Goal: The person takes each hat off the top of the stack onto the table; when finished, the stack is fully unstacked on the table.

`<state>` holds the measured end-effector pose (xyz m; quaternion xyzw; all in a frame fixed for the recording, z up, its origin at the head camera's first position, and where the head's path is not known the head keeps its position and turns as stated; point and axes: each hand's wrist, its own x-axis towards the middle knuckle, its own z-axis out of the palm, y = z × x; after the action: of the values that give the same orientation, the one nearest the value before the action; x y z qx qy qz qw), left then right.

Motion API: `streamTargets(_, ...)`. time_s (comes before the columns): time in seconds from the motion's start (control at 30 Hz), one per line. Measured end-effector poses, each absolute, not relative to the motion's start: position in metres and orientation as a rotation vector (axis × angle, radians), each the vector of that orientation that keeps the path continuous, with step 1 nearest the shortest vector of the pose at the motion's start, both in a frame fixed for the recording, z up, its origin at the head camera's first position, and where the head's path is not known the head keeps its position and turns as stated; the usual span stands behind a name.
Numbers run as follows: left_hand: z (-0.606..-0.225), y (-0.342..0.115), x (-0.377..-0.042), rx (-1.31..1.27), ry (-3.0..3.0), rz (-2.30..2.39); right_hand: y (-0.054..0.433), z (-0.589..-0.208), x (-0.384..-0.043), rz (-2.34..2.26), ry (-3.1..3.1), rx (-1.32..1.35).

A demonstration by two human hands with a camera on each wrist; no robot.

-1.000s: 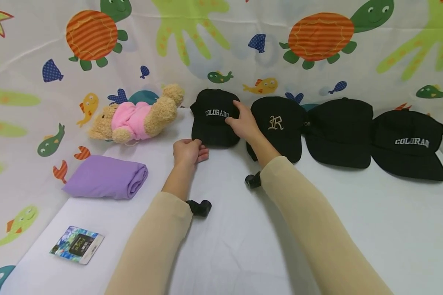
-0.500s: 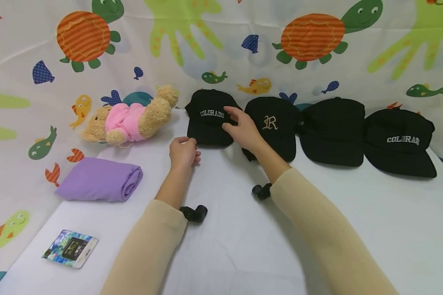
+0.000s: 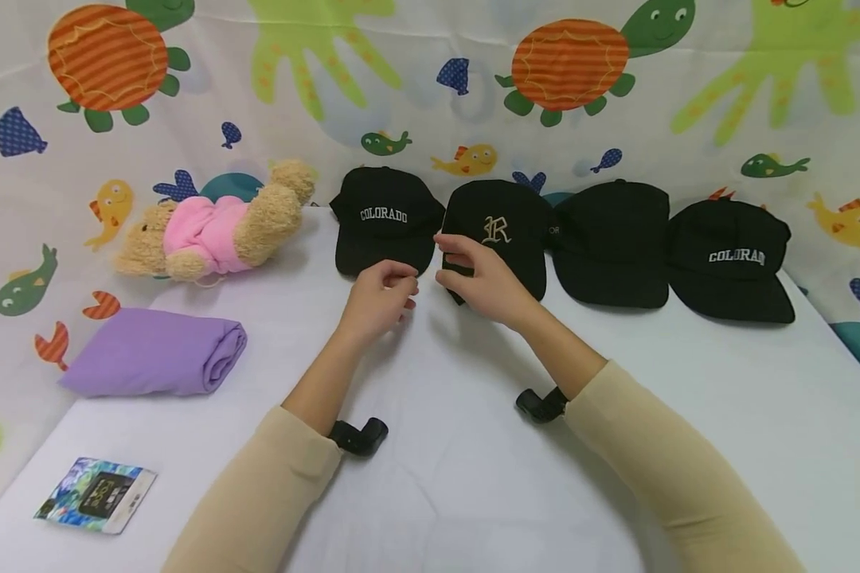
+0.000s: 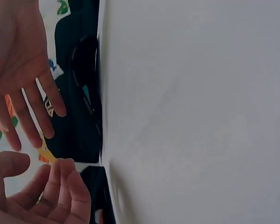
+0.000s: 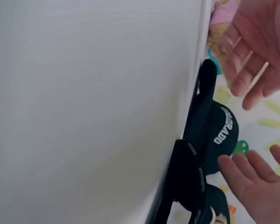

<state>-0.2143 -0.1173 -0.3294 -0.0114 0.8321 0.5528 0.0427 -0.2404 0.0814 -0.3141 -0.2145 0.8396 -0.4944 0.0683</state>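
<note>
Both hands hover over the white table in the head view and hold nothing. My left hand (image 3: 376,302), fingers loosely bent, is just in front of the brim of the leftmost black cap (image 3: 385,219), lettered COLORADO. My right hand (image 3: 489,280) has its fingers spread and overlaps the lower part of the black cap with a gold R (image 3: 498,231). To the right stand a plain dark cap (image 3: 611,243) and another COLORADO cap (image 3: 731,263). In the right wrist view the fingers of my right hand (image 5: 259,184) are extended, apart from the caps.
A teddy bear (image 3: 215,227) in pink lies at the back left. Nearer are a rolled purple cloth (image 3: 158,350) and a small colourful packet (image 3: 96,495). A printed curtain (image 3: 430,87) hangs behind the white tabletop (image 3: 430,477).
My right hand has come away from the leftmost cap, back toward me and to the right of it. My left hand has shifted slightly right. The head view has turned right.
</note>
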Motion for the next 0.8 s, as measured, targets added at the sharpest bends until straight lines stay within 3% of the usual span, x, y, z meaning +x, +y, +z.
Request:
streamTargets(0.4, -0.325, -0.109, -0.195, 0.418, 2.858, 1.168, 0.113, -0.322, -0.223, -1.487, 2.542, -0.654)
streamTargets(0.8, -0.325, -0.124, -0.181, 0.502, 2.966, 0.864, 0.148, -0.329, -0.198, -1.382, 2.716, -0.688)
